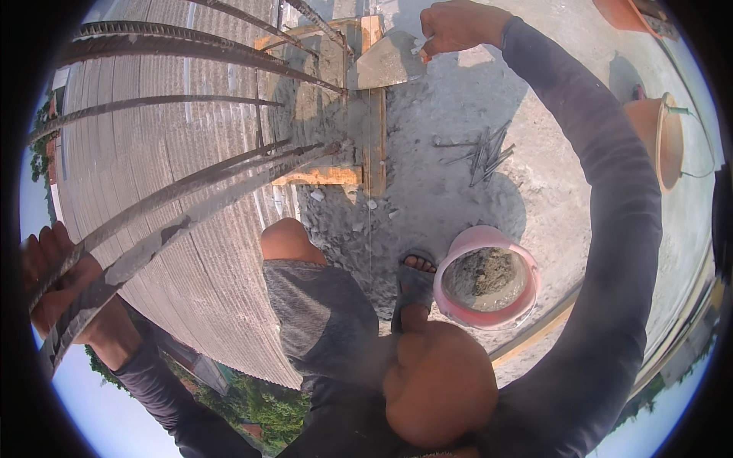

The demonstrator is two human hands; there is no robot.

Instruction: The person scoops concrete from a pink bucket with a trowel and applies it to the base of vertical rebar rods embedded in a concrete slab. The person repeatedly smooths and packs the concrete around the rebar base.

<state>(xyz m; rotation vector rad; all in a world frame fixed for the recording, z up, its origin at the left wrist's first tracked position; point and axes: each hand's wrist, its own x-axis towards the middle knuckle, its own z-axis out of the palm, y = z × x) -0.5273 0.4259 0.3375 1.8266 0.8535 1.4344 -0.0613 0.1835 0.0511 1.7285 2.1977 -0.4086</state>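
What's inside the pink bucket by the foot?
The pink bucket holds grey wet cement, lumpy on top and filling it partway. The cement covers the bottom, so anything lying underneath cannot be seen.

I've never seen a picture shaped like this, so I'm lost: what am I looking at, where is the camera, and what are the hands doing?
There is no machine here. The round, bent picture comes from a wide fisheye camera worn on a person's head, looking down at their own arms, knees and sandalled foot. The left hand grips steel reinforcing bars that rise from a wooden form filled with wet grey concrete. The right hand holds a flat trowel over that form. On the concrete slab stand a pink bucket of mortar by the foot, an orange bucket to the right, and a small heap of nails. A corrugated roof lies below on the left.
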